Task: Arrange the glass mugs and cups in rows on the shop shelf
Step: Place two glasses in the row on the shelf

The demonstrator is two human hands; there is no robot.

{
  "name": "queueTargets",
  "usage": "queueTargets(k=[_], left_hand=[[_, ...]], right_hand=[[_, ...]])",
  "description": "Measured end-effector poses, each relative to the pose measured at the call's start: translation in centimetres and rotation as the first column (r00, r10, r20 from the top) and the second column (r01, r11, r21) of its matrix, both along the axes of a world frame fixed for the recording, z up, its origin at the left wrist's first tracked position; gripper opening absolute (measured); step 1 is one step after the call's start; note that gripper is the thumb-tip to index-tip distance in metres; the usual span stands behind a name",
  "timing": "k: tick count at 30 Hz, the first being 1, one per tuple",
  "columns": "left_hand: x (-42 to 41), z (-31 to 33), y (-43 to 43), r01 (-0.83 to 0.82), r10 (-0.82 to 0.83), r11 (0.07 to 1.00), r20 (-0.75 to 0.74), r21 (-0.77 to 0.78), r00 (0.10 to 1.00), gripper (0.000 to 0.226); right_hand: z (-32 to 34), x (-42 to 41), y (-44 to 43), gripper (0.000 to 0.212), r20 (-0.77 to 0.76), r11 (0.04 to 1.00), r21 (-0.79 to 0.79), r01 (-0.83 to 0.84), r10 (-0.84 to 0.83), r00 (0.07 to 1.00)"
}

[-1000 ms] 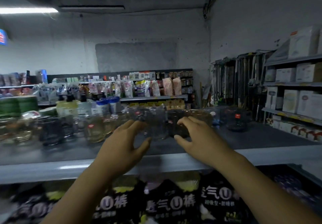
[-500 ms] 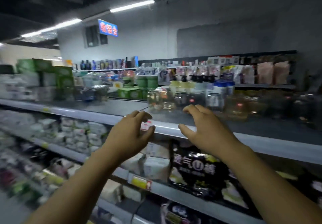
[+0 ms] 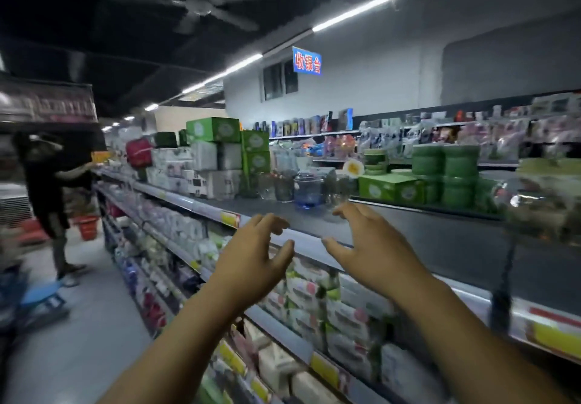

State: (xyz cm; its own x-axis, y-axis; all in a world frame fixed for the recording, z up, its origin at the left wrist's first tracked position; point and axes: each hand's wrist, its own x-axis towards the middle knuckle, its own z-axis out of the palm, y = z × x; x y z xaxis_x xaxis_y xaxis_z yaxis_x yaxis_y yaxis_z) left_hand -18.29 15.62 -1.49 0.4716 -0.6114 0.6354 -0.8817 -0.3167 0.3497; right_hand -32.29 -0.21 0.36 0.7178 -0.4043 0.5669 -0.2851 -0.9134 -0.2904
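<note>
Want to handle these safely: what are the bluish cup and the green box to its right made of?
The bluish cup: probably tinted glass, see-through with bright glints. The green box: likely printed cardboard, flat matte faces, crisp edges.

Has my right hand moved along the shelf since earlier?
Yes, leftward along the top shelf: the green tubs, earlier left of the right hand, now stand right of it.

Two bare forearms of one person show from the bottom edge up to a bare left hand (image 3: 251, 265) and a bare right hand (image 3: 374, 256). The arms are uncovered along their whole visible length. Motion blur softens finer detail.
</note>
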Motion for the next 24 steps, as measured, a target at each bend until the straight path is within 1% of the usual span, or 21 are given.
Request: queueTargets(k=[5, 8, 10, 14, 18, 21, 24], left_hand=[[11.0, 0.1, -1.1, 0.015, -0.015, 1.0, -0.053, -0.002, 0.998, 0.027], [16.8, -0.4, -2.4, 0.051, -0.051, 0.999, -0.076, -0.003, 0.996, 0.03], [20.8, -0.5, -3.7, 0.087, -0.087, 0.996, -0.082, -0.001, 0.993, 0.03], [28.5, 0.1, -7.4, 0.182, -0.182, 0.983, -0.022, -0.009, 0.983, 0.026], [35.0, 2.6, -12.1, 0.325, -0.324, 0.946, 0.059, -0.014, 0.944, 0.022], [38.3, 4.0, -15.8, 0.406, -0.407, 0.913, 0.131, 0.042, 0.904, 0.032], [40.4, 4.7, -19.2, 0.44, -0.452, 0.892, 0.178, 0.105, 0.874, 0.041]], right_hand=[[1.3, 11.9, -1.8, 0.049, -0.045, 1.0, 0.016, 0.004, -0.004, 0.999], [1.4, 17.1, -3.6, 0.044, -0.107, 0.998, 0.018, 0.057, -0.055, 0.993], [1.4, 20.2, -5.1, 0.041, -0.104, 0.994, 0.022, 0.105, -0.102, 0.989], [1.6, 25.8, -8.1, 0.039, -0.055, 0.976, 0.021, 0.215, -0.214, 0.975], [2.5, 30.4, -10.1, 0.043, 0.01, 0.931, 0.004, 0.364, -0.364, 0.931], [2.8, 32.8, -11.8, 0.042, -0.063, 0.883, -0.001, 0.469, -0.468, 0.881], [2.6, 33.9, -12.9, 0.028, -0.112, 0.843, 0.028, 0.537, -0.531, 0.84]])
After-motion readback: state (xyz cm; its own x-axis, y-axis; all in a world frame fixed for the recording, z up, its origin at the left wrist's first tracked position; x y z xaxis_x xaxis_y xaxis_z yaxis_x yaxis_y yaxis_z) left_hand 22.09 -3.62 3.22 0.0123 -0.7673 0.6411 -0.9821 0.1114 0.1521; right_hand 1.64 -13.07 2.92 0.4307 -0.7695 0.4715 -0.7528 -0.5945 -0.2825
